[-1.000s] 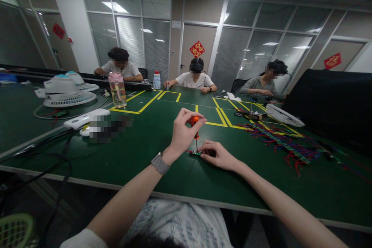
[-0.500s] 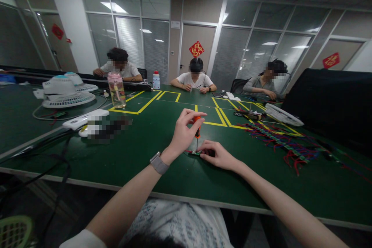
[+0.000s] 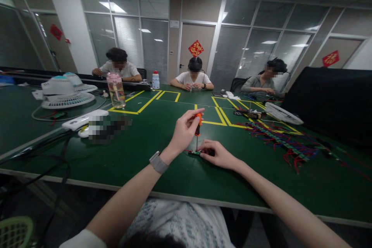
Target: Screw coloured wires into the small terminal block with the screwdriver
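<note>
My left hand (image 3: 185,128), with a watch on its wrist, grips an orange and black screwdriver (image 3: 198,126). The screwdriver stands upright, its shaft pointing down onto a small green circuit board (image 3: 194,152) on the table. Its tip meets the board, though the exact contact spot is too small to make out. With thumb and fingers pinched, my right hand (image 3: 216,154) holds the board's right end against the tabletop. A thin red wire runs off the board's left side.
Circuit boards with red and blue wires (image 3: 287,145) lie to the right, near a black monitor (image 3: 328,112). White fan parts (image 3: 68,97), a pink-lidded bottle (image 3: 115,91) and a power strip (image 3: 84,119) are on the left. Three people sit across the green table (image 3: 122,162).
My left fingers have shifted on the screwdriver handle, showing more of its orange top. My right hand and the circuit board stay in place.
</note>
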The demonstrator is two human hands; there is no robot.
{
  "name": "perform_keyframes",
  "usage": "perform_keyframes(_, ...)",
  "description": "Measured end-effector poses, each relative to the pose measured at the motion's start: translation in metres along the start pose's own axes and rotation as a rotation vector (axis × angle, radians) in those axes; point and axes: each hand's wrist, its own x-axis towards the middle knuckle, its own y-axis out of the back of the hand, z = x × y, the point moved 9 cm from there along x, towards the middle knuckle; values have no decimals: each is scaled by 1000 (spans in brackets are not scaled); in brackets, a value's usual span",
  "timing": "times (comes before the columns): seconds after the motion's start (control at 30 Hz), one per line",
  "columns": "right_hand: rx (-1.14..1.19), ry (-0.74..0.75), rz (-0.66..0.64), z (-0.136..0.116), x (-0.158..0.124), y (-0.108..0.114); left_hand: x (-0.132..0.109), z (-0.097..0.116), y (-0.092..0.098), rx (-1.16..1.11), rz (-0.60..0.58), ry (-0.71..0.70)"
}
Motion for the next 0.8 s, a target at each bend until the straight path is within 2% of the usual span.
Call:
perform_keyframes(0.23,14,0,0,2,-1,-1,1,-1,9,163,65,-13)
perform_keyframes(0.43,6,5,0,0,0,0,1,-7,3,-46,21,32)
perform_keyframes(0.6,-7,2,-5,-1,0,0,1,-6,3,-36,14,51)
perform_keyframes(0.8,-14,6,-1,-1,0,1,-3,14,5,208,44,-117)
